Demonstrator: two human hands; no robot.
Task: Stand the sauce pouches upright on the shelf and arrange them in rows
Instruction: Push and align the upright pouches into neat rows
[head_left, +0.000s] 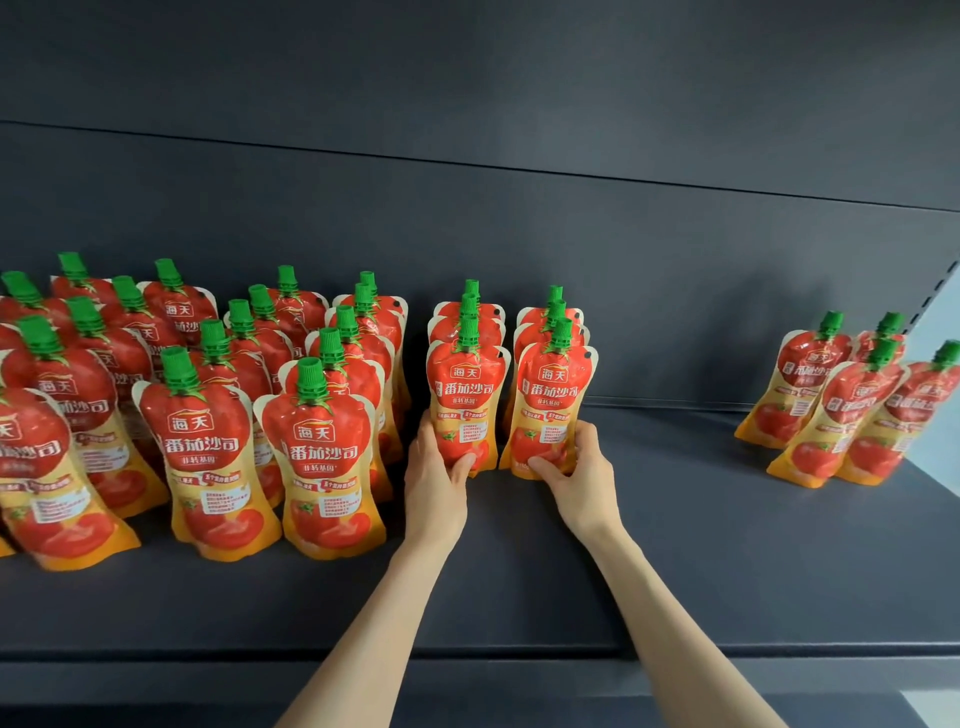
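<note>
Sauce pouches, red-and-yellow flexible plastic stand-up packs with green screw caps (322, 457), stand in several rows on the left of the dark grey metal shelf (675, 545). A small cluster (826, 410) leans well apart at the right end. In the middle, two short files of three stand side by side. The left hand (435, 467) grips the left file's front pouch (465, 387) low down, thumb across its face and fingers behind. The right hand (577, 470) holds the right file's front pouch (553, 395) the same way. Both pouches are upright, with their bases on or just above the shelf; I cannot tell which. I judge them light but soft and glossy: the filling will slump, the film may slip, and a neighbour tips easily. The wide lower body gives the surest hold, while the stiff cap and neck would serve for steering the top straight.
</note>
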